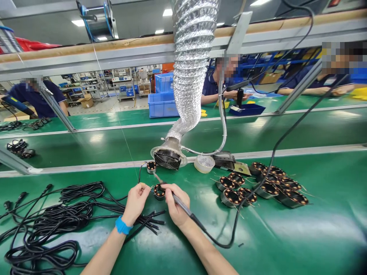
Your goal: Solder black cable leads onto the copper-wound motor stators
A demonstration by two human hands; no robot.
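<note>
Cables (pixel 48 221), black, lie in loose bundles on the green bench (pixel 315 236) at far left. Some ends run under the left wrist. Wristband (pixel 122 226), blue, sits on that wrist.

Left hand (pixel 137 201) is near bench centre, fingers curled in. Thumb and forefinger are pinched together just left of the coil (pixel 159 191); whatever they pinch is too thin to make out. Fine wire (pixel 114 110) drops from an overhead spool (pixel 99 17) toward this hand.

Coil is a small ring with copper windings. It rests on the bench between the two hands, touching the right fingertips.

Iron (pixel 186 209) is held pen-style in the right hand (pixel 176 206), fingers clamped round its handle. Tip points up-left past the coil and ends near a second coil (pixel 151 167), which carries a black lead. Cord (pixel 228 247) loops off the right wrist, runs right, then climbs out of view.

Fan (pixel 168 159), round with a black grille, stands just behind the hands. It is joined to a silver duct (pixel 192 76) that rises overhead. Tape roll (pixel 204 164) lies just right of the fan.

Coil pile (pixel 258 187), about a dozen pieces, lies further right, well apart from the hands. Other people sit at benches behind, at far left and at right.
</note>
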